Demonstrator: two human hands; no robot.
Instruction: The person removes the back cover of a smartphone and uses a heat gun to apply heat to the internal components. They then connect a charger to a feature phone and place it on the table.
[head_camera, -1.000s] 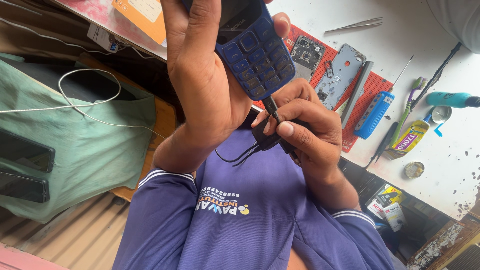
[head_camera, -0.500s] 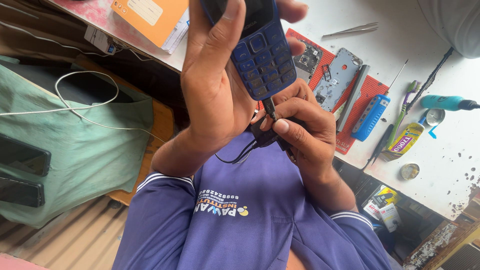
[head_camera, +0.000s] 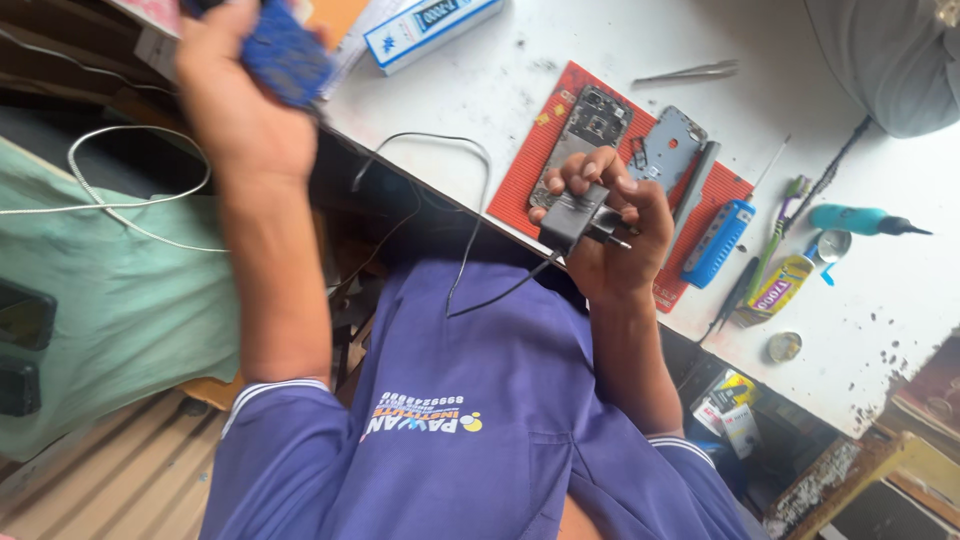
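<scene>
the left hand (head_camera: 245, 120) is raised over the far left corner of the worktop (head_camera: 560, 60), fingers wrapped around a blue keypad phone (head_camera: 285, 60). the phone is blurred, so how firm that grasp is cannot be told. the right hand (head_camera: 615, 235) sits at the near edge of the worktop, over the near edge of a red work mat (head_camera: 545, 150). its fingers and thumb are closed on a black charger plug (head_camera: 580, 218) with the pins pointing right. the plug's thin black cable (head_camera: 470, 290) loops from the near edge of the worktop down across the purple shirt.

the main risk looks like the loose cable. it hangs over the edge near the lap, and a pull from either hand could snag it or jerk the plug free. the phone is held partly beyond the worktop's edge, so a slip would likely send it to the floor. on the mat, an opened smartphone (head_camera: 585, 125) and a grey back frame (head_camera: 668, 148) lie just beside the right hand. a careless sweep of that hand or the cable could knock them, or the blue tool (head_camera: 718, 240) on the mat's right side.
</scene>
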